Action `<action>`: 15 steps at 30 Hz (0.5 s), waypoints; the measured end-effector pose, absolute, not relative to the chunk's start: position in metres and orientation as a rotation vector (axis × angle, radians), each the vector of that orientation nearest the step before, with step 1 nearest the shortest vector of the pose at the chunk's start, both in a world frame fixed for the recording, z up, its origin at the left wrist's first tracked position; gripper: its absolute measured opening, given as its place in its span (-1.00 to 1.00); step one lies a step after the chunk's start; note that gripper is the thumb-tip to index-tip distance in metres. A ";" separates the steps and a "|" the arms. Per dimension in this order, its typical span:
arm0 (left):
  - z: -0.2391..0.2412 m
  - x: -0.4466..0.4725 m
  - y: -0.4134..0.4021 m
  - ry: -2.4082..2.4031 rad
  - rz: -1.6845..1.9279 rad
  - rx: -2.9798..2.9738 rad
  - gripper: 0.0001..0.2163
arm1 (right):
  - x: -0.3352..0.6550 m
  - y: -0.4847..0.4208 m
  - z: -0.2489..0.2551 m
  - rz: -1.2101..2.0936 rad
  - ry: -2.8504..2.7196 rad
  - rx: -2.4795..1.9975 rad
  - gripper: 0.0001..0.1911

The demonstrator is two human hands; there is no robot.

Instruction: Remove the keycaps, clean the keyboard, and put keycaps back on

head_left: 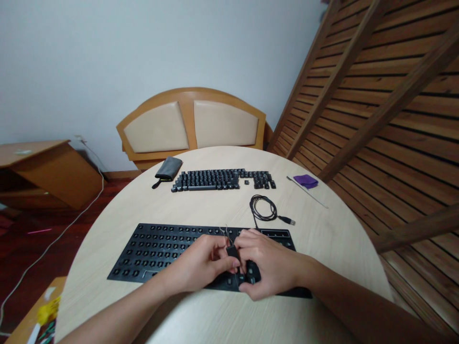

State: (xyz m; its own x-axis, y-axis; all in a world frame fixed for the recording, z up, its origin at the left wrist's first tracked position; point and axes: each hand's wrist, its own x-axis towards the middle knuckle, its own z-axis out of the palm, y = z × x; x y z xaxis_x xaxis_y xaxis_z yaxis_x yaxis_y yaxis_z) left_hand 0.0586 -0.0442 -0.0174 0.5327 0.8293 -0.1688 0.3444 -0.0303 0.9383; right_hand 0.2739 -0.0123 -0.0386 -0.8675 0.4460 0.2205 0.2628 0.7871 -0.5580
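Observation:
A black keyboard base (158, 251) with its keycaps removed lies on the round table (201, 210) in front of me. Both hands meet over its right half. My left hand (199, 263) is closed, pinching a small black keycap puller (233, 252) with thin wire prongs sticking up. My right hand (267, 265) is curled round the same spot, fingers pressed on remaining keys at the base's lower right. Farther back, the removed keycaps (222, 179) are laid out in keyboard order.
A coiled black USB cable (267, 210) lies behind the base. A grey pouch (168, 168) sits at the back left, a purple cloth (306, 180) and thin stick at the back right. A wooden chair (191, 126) and slatted frame (376, 95) stand beyond.

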 end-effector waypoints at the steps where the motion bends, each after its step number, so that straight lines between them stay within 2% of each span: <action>1: -0.018 0.058 -0.042 0.994 0.550 1.567 -0.77 | 0.274 -0.012 -0.039 0.768 -2.611 -0.541 -0.76; 8: -0.018 0.056 -0.033 1.011 0.731 1.538 -0.73 | 0.275 -0.009 -0.035 0.909 -2.376 -0.619 -0.81; 15: -0.037 0.057 -0.027 1.197 0.881 1.635 -0.68 | 0.276 -0.005 -0.033 0.825 -2.268 -0.855 -0.84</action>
State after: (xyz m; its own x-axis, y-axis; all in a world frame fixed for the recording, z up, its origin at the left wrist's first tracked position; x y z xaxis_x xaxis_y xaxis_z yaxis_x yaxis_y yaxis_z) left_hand 0.0570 -0.0272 -0.0368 0.2781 0.9599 0.0360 0.3201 -0.1279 0.9387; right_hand 0.2759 -0.0046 -0.0326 -0.6308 0.7201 0.2890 0.3663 0.6047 -0.7073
